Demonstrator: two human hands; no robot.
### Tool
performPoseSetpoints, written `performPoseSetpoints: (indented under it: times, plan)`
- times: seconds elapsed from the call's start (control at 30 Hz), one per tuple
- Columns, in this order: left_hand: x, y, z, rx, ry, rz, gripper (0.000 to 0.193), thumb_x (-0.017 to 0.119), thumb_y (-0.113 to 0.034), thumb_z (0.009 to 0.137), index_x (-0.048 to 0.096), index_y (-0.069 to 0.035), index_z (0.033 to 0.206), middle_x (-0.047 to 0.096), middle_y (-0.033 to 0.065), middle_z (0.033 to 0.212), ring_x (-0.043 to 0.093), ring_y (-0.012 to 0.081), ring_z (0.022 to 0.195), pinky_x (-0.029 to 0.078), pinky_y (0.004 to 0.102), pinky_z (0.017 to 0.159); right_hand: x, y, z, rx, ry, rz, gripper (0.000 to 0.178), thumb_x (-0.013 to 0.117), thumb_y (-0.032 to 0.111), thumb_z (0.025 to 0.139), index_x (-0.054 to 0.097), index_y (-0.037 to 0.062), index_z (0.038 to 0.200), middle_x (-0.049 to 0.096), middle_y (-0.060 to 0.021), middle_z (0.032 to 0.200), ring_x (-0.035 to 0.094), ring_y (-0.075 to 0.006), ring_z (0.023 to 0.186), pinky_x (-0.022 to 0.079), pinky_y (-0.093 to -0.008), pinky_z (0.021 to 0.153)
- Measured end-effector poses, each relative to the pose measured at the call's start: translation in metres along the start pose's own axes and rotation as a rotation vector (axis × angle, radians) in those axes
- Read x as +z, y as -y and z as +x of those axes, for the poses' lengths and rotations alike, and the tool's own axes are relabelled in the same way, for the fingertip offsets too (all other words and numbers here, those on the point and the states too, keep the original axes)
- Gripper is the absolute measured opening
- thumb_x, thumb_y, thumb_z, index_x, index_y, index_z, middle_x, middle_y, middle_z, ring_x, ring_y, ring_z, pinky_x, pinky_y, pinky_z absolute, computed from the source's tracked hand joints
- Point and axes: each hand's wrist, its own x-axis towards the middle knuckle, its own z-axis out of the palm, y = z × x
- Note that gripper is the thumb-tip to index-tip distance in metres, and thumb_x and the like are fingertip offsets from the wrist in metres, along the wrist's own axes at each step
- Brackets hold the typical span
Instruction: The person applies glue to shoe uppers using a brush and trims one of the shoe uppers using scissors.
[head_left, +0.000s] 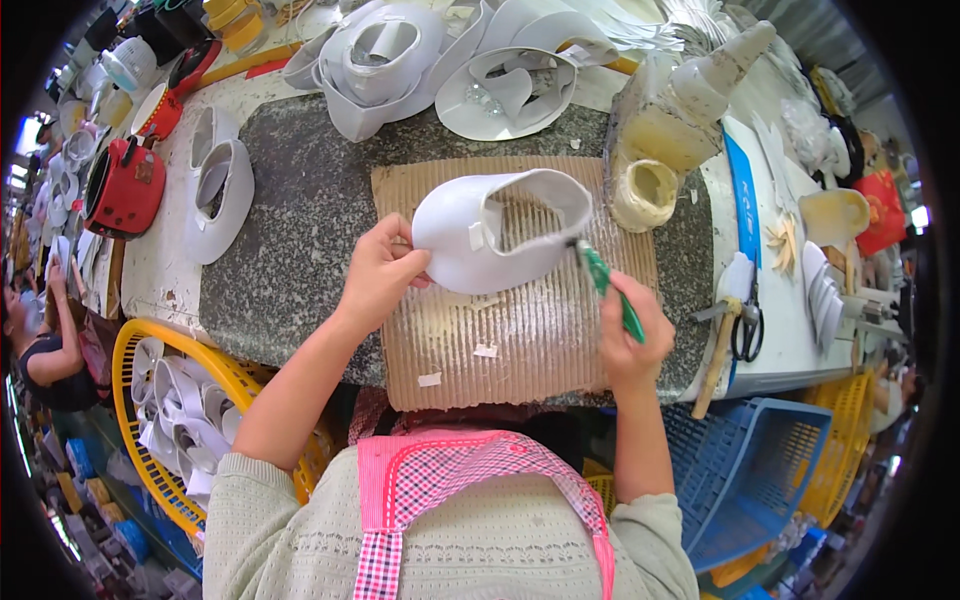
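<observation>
A white shoe upper [452,222] with a rounded front and an oval opening lies over the ribbed cardboard sheet [450,335]. My left hand [385,262] pinches its left edge between thumb and fingers. In my right hand [636,325] is a small brush [597,268] with a green handle. The dark brush tip is at the lower right rim of the shoe upper and seems to touch it. To the right, a glue-stained pot [645,194] with a round open mouth stands at the edge of the cardboard.
More white shoe uppers [375,55] are piled at the back, others at left. A red pot [126,186] stands far left. At right lie scissors [748,330] and a blue strip [742,185]. Below the table are a yellow basket [125,375] of uppers and a blue crate [765,480].
</observation>
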Motion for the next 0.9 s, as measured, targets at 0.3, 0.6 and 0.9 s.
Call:
performPoseSetpoints:
  times: [0.3,0.6,0.9]
  plan:
    - [0.000,-0.013,-0.026,-0.003,0.021,-0.094,0.010,0.055,-0.002,0.077,0.046,-0.001,0.082,0.060,0.0077,0.075,0.061,0.0117,0.064,0.049,0.0238,0.056,-0.012,-0.018,0.023,-0.257,0.078,-0.125,0.027,0.058,-0.010,0.068,0.061,0.0001,0.093,0.063,-0.0169,0.080,0.062,-0.0220,0.063,0.051,-0.0284,0.055]
    - [0.020,-0.022,0.013,0.089,0.413,-0.128,0.018,0.060,-0.004,0.067,0.057,-0.001,0.085,0.046,0.0109,0.122,0.048,0.0172,0.108,0.038,0.0322,0.090,-0.034,0.003,0.018,0.182,-0.137,0.587,0.012,0.056,-0.003,0.078,0.059,-0.0044,0.090,0.061,-0.0148,0.083,0.058,-0.0142,0.059,0.046,-0.0208,0.049]
    - [0.059,-0.041,0.037,0.188,0.878,0.002,0.015,0.060,-0.007,0.069,0.058,-0.002,0.083,0.047,0.0107,0.113,0.046,0.0148,0.104,0.034,0.0304,0.090,-0.046,-0.074,0.089,0.197,-0.073,-0.055,0.009,0.061,0.005,0.080,0.064,0.0021,0.087,0.063,-0.0024,0.077,0.055,-0.0074,0.061,0.042,-0.0204,0.053]
